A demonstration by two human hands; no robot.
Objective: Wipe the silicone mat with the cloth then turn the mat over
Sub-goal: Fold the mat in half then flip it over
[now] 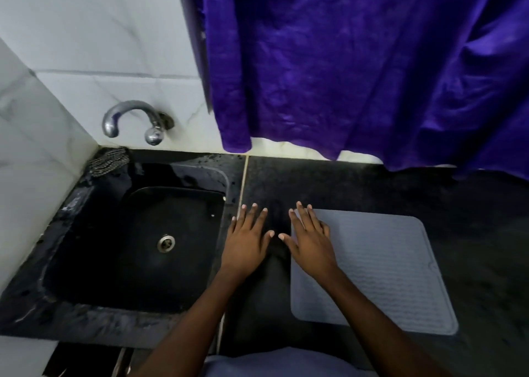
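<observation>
A grey ribbed silicone mat (380, 273) lies flat on the dark counter (357, 187), right of the sink. My right hand (310, 239) rests flat on the mat's far left corner with its fingers straight and spread. My left hand (247, 239) lies flat on the bare counter just left of the mat, fingers also straight. Neither hand holds anything. No wiping cloth shows between or under the hands.
A black sink (148, 248) with a metal drain fills the left side, with a chrome tap (128, 119) on the white tiled wall above it. A dark scrubber (108, 162) sits at the sink's far left corner. A purple curtain (357, 62) hangs over the counter's back edge.
</observation>
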